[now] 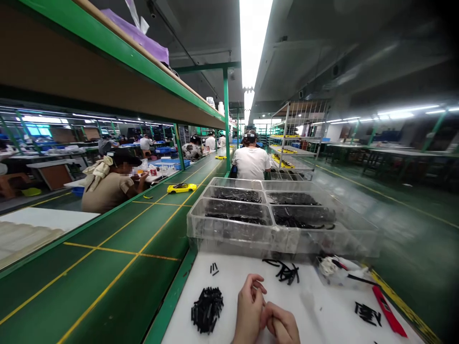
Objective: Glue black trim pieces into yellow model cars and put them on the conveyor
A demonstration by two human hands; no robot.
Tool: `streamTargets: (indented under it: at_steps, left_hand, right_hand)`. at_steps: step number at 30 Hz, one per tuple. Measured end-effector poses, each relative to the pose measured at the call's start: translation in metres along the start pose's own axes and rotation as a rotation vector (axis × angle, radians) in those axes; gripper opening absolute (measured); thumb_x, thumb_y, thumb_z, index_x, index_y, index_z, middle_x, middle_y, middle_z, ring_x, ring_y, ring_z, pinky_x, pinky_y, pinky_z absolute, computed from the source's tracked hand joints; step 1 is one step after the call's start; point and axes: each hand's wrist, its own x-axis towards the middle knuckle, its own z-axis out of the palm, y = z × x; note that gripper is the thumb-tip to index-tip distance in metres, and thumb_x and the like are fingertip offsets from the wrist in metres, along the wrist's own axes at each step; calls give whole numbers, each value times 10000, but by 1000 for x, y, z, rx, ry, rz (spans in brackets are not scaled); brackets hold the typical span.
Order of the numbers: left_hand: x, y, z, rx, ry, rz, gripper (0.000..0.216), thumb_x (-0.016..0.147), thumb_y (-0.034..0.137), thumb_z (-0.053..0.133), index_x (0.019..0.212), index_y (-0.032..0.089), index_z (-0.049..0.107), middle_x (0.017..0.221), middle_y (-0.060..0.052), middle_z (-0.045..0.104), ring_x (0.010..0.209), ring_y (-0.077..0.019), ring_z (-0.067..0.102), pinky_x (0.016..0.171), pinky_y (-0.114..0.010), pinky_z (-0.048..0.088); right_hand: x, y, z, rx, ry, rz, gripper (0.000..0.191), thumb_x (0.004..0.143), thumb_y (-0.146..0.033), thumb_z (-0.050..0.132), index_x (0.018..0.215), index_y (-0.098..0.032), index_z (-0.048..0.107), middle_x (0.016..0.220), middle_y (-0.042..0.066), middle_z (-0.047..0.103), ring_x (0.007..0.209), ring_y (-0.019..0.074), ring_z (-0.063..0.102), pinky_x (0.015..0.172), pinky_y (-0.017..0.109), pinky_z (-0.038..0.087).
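My left hand (249,306) and my right hand (281,322) meet low in the view over a white worktop. The left fingers curl inward, and the right hand's fingers are bent and pressed together against the left. Whatever they pinch, if anything, is hidden. Left of them lies a heap of short black strips (207,309), with several loose black pieces (214,269) above it. Longer curved black strips (285,271) lie just beyond my hands. Off to the right are a small group of black strips (367,314) and a red-handled tool (389,310).
A clear divided bin (233,234) of black parts stands at the worktop's far edge. Beside it a small clear box (344,270) holds white material. A green conveyor (118,277) on the left carries a yellow toy car (181,188). Co-workers sit ahead and left.
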Motion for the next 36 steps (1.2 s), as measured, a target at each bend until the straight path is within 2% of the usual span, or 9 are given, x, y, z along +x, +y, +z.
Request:
streamTargets:
  at_steps: [7,16,21,25,27,28,30,32,36]
  left_hand:
    - [-5,15,-2,74,-29,28,175,768,204,440,775,181,614,760,-38,645,726,-178,595,705,-276,436]
    - [-2,14,-2,143,-57,21,201,786,287,460,845,184,621,776,-28,655,714,-177,612,683,-280,475]
    - [2,16,-1,207,-104,19,190,779,290,483,868,193,620,760,-14,644,623,-155,561,622,-273,460]
    - [1,20,-1,240,-106,40,198,773,291,482,857,191,632,781,-21,661,661,-160,579,685,-280,461]
    - [1,21,-1,251,-105,41,213,782,303,476,866,188,634,787,-27,667,659,-164,583,678,-282,459]
    - [1,21,-1,257,-105,41,219,786,308,474,871,187,635,793,-28,669,662,-166,585,677,-281,457]
    - [1,21,-1,269,-106,43,221,787,307,473,876,188,637,802,-27,672,665,-164,589,685,-279,455]
    - [1,21,0,283,-105,47,217,779,300,475,870,189,637,799,-23,673,660,-161,592,695,-278,455]
    - [-1,23,0,314,-94,62,220,779,308,466,862,190,633,792,-27,674,656,-164,597,686,-278,466]
  right_hand:
    - [-2,-16,5,-60,69,-42,216,694,-265,401,497,-198,457,471,-35,337,483,115,296,502,264,252]
    - [-1,-20,4,-158,54,-256,186,679,-143,356,535,-213,453,488,-26,418,473,122,373,514,261,325]
    - [-7,-38,18,-272,-156,-532,111,607,-217,444,501,-247,425,466,-38,454,468,129,398,543,275,378]
    - [-79,-75,-5,-422,-476,-959,199,739,-230,546,553,-249,480,475,-61,437,437,102,346,505,255,365]
    - [-124,-90,-41,-619,-470,-777,154,858,-213,549,721,-246,613,580,-29,534,494,105,423,556,260,396]
    - [-141,-93,-63,-715,-335,-599,155,908,-246,534,798,-249,645,611,-12,558,524,119,456,591,278,412]
    - [-156,-92,-108,-824,208,-373,292,953,-296,427,779,-247,656,630,32,565,573,170,497,613,331,414]
    - [-147,-82,-144,-973,501,-37,321,955,-283,379,841,-225,673,697,44,578,614,181,525,630,333,420]
    - [-108,-58,-175,-1053,479,122,193,887,-301,526,935,-217,693,891,44,614,702,169,563,669,310,417]
